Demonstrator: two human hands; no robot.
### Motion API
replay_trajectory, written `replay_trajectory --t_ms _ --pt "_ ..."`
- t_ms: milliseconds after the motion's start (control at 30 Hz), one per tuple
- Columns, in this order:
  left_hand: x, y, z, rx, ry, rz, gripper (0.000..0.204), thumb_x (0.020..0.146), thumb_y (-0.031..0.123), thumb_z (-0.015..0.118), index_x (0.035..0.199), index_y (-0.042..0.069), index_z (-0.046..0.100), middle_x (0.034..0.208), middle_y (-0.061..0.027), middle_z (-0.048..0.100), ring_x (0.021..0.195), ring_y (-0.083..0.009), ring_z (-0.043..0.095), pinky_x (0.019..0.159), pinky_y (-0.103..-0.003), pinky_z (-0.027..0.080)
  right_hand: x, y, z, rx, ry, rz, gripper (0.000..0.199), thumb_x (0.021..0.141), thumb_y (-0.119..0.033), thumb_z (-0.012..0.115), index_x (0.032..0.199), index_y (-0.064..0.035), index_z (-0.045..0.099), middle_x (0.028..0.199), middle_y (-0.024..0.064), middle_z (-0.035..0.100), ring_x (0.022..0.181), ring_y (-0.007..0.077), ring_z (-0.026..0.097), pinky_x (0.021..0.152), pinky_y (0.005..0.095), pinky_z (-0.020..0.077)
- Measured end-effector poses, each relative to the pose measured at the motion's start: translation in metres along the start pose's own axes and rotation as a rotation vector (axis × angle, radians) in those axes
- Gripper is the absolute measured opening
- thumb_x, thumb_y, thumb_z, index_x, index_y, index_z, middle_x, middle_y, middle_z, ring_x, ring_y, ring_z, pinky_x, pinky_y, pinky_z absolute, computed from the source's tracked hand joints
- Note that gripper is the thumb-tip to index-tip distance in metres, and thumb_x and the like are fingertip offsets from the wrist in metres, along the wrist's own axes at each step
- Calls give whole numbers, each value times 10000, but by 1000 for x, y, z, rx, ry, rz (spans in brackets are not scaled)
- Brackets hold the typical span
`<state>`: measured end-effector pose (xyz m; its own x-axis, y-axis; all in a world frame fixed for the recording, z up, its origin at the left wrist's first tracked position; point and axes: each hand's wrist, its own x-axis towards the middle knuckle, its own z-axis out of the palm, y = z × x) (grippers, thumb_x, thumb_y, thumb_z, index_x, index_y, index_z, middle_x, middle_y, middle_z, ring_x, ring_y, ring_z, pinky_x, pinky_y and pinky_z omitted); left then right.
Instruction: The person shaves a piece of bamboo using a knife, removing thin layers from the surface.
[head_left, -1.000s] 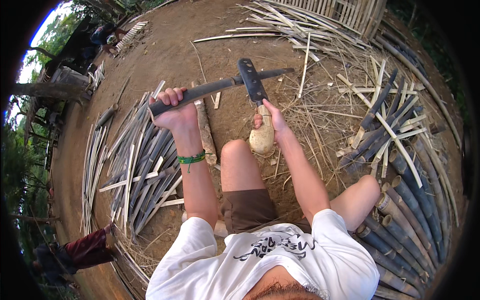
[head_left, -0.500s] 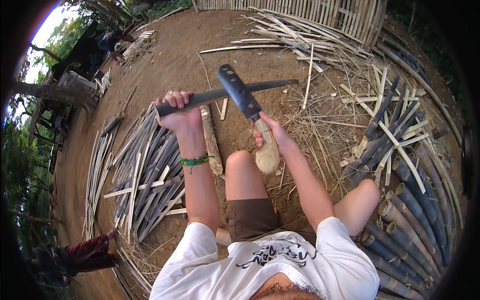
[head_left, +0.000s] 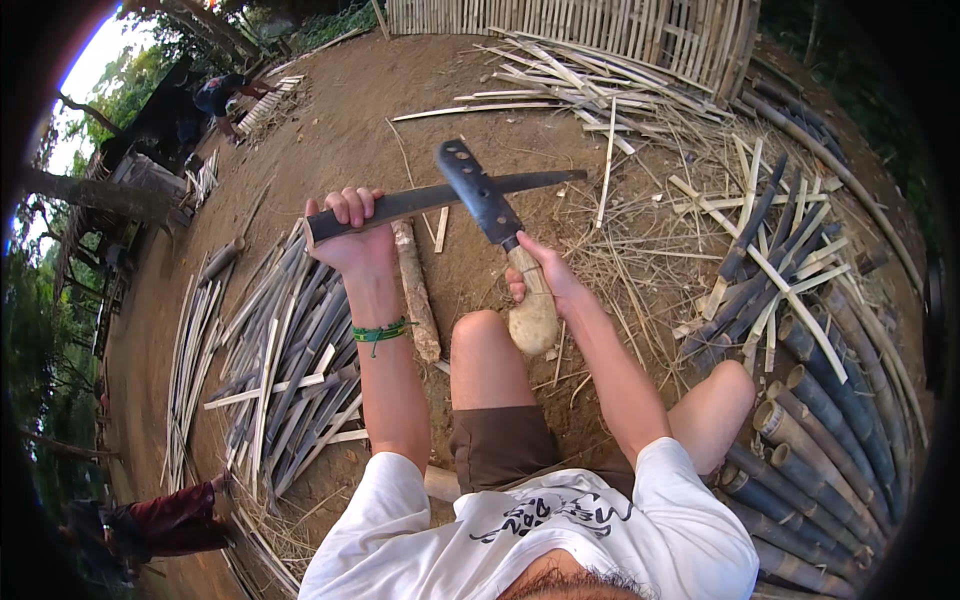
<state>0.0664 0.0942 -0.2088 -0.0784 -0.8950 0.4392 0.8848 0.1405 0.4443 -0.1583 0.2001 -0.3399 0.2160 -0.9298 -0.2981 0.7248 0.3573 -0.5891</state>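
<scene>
Left grip (head_left: 358,235) clasps a dark, tapering bamboo strip (head_left: 420,203); right grip (head_left: 548,270) clasps a perforated, pale-handled knife (head_left: 484,200); knife-to-strip contact is unclear.

The dirt ground (head_left: 340,125) bears split strips (head_left: 285,370), poles (head_left: 840,444), a log (head_left: 416,290), and probably straw (head_left: 640,270).

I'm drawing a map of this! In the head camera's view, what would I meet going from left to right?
Another person's dark red clothing → left hand → mottled brown log → knife blade with holes → right hand → crisscrossed bamboo pieces.
</scene>
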Motion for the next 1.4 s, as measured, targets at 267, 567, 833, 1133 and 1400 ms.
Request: replay_trajectory --t_ms 267,567,833,1133,1400 --pt "3 -3 9 -29 -90 -69 479 967 371 348 559 123 378 534 -40 316 596 -205 350 766 -391 401 -19 -13 6 -19 -28 8 374 983 -440 535 942 -70 499 607 41 551 461 132 543 433 287 484" --pt "-2 -3 18 8 -211 -194 503 967 383 339 532 133 346 512 -31 289 605 -200 326 799 -391 382 -22 -15 -11 -6 1 4 418 961 -465 580 947 -56 499 625 54 554 474 130 557 438 273 494" --pt "3 -3 24 39 -290 -230 558 974 440 343 513 126 335 508 -20 270 608 -187 297 799 -371 350 -28 -22 -17 -252 262 -239 384 957 -402 610 1034 -38 516 678 45 571 531 125 570 493 274 501" --pt "-20 -38 86 59 -247 -92 770 927 753 283 871 53 597 585 -38 383 645 -196 338 833 -418 372 -96 -22 60 -994 409 -760 332 881 -226 699 1032 16 529 621 61 506 550 186 561 531 349 441" --pt "-34 -99 110 357 -62 327 757 926 756 321 951 49 593 766 -97 565 770 -228 530 900 -449 441 -129 -36 83 -1123 426 -796 334 870 -238 712 999 33 565 633 166 583 564 326 627 502 413 442"
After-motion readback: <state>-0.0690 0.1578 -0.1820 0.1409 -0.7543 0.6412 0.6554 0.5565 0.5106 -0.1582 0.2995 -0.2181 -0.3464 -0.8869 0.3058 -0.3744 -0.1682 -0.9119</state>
